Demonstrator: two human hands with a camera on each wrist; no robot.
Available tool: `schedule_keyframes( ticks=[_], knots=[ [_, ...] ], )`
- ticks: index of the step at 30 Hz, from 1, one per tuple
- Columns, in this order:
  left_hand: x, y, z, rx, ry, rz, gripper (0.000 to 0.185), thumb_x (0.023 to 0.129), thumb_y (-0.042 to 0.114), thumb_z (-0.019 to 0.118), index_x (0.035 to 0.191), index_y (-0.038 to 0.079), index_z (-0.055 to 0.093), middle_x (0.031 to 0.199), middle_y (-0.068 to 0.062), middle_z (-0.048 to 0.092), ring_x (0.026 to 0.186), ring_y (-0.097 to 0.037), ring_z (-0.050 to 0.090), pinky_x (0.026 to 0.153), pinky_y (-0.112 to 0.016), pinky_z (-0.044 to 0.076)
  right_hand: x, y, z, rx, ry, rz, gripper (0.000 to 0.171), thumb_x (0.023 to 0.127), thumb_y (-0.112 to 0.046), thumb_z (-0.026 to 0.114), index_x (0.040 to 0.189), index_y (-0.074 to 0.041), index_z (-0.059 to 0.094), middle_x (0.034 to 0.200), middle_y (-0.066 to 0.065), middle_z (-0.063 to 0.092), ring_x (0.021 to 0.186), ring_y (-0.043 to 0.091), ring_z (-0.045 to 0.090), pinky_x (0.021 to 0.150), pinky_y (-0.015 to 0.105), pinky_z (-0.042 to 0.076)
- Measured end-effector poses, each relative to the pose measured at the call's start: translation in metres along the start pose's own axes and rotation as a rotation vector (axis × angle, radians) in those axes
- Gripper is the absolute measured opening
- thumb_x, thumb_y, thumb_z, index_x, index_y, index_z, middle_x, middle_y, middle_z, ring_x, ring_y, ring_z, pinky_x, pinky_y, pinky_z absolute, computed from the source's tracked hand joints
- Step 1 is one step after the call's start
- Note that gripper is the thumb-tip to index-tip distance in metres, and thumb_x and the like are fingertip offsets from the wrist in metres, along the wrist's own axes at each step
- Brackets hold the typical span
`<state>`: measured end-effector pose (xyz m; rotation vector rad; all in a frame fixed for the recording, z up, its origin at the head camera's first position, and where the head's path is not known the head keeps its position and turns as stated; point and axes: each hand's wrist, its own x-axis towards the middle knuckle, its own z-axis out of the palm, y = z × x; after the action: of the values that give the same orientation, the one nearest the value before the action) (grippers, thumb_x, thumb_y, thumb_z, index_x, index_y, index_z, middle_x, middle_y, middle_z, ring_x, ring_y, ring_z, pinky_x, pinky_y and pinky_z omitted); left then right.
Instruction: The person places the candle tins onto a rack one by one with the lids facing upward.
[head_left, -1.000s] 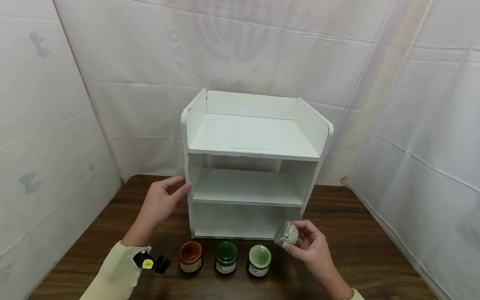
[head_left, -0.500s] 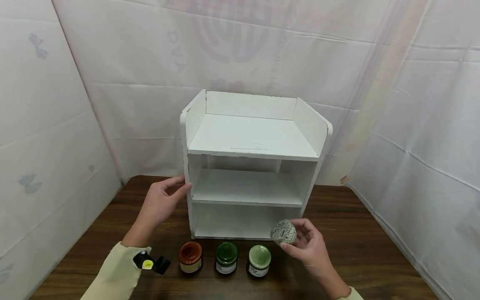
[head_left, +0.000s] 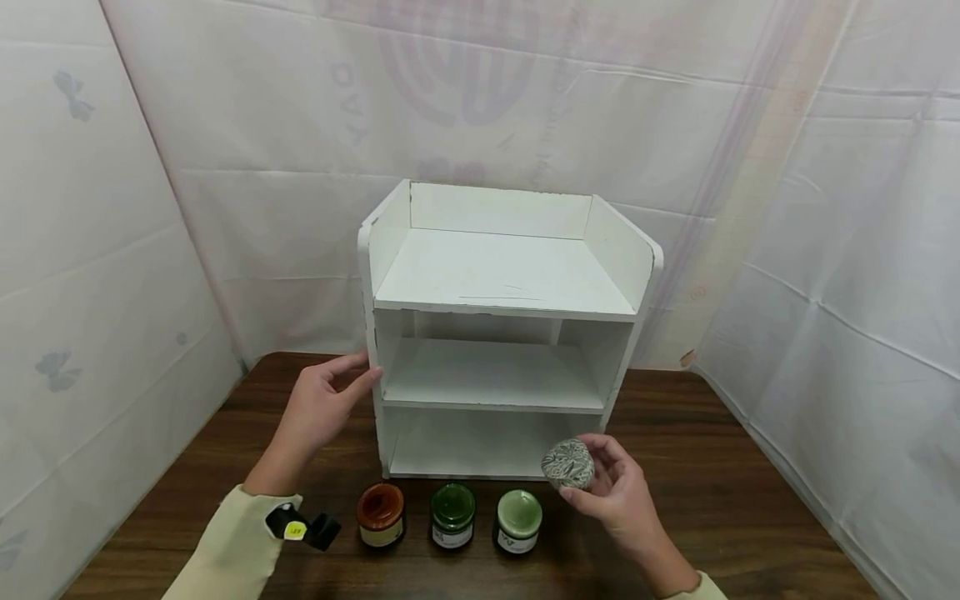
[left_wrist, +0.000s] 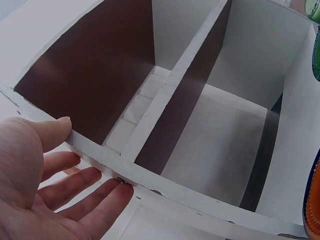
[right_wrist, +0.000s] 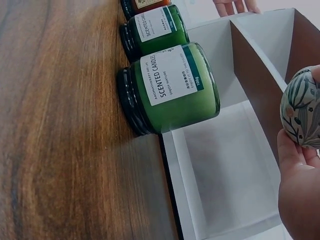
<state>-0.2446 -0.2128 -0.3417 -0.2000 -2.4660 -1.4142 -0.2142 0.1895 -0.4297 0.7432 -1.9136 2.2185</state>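
A small white shelf unit (head_left: pixel 495 400) with two open compartments and a railed top stands on the table. My left hand (head_left: pixel 318 408) holds its left side panel, thumb at the front edge and fingers along the outer face in the left wrist view. My right hand (head_left: pixel 618 492) grips a small round leaf-patterned tin (head_left: pixel 568 464) between thumb and fingers, in front of the lower right of the shelf; part of the tin is cut off in the right wrist view. Left of that hand stand a light green scented candle (right_wrist: pixel 175 90), a dark green candle (head_left: pixel 453 512) and an amber candle (head_left: pixel 381 512).
The candles stand in a row on the dark wooden table (head_left: pixel 697 492), just in front of the shelf's bottom edge. White cloth (head_left: pixel 285 167) hangs behind and at both sides. A black wrist strap device (head_left: pixel 300 525) sits on the left sleeve.
The tin in my right hand has shifted slightly left and up, and its patterned face has turned more toward the head camera. My left hand keeps its place on the shelf.
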Motion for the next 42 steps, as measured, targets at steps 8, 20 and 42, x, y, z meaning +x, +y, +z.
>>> schedule_keyframes(
  ticks=[8, 20, 42],
  knots=[
    [-0.0008, -0.0001, 0.0001, -0.001, -0.004, -0.010, 0.060, 0.100, 0.049, 0.063, 0.144, 0.009, 0.059, 0.147, -0.016, 0.059, 0.135, -0.037, 0.054, 0.104, -0.058, 0.049, 0.0018, -0.0038, 0.0000, -0.050, 0.024, 0.036, 0.064, 0.077, 0.020, 0.073, 0.133, 0.018, 0.044, 0.118, -0.001, 0.067, 0.105, 0.009, 0.067, 0.088, 0.021, 0.057],
    [-0.0013, -0.0023, 0.0008, -0.004, 0.003, -0.002, 0.058, 0.100, 0.049, 0.064, 0.144, 0.010, 0.061, 0.145, -0.014, 0.061, 0.129, -0.033, 0.060, 0.100, -0.053, 0.052, 0.0005, -0.0065, 0.0016, -0.027, -0.018, 0.069, 0.061, 0.079, 0.016, 0.073, 0.132, 0.021, 0.043, 0.120, -0.001, 0.067, 0.106, 0.011, 0.067, 0.087, 0.023, 0.058],
    [-0.0002, -0.0014, 0.0014, -0.010, 0.005, 0.015, 0.057, 0.100, 0.048, 0.064, 0.143, 0.010, 0.061, 0.144, -0.015, 0.062, 0.127, -0.034, 0.062, 0.100, -0.054, 0.053, 0.0005, -0.0026, 0.0015, 0.020, -0.040, 0.011, 0.057, 0.079, 0.018, 0.072, 0.128, 0.009, 0.045, 0.120, 0.003, 0.065, 0.107, 0.010, 0.065, 0.092, 0.020, 0.055]
  ],
)
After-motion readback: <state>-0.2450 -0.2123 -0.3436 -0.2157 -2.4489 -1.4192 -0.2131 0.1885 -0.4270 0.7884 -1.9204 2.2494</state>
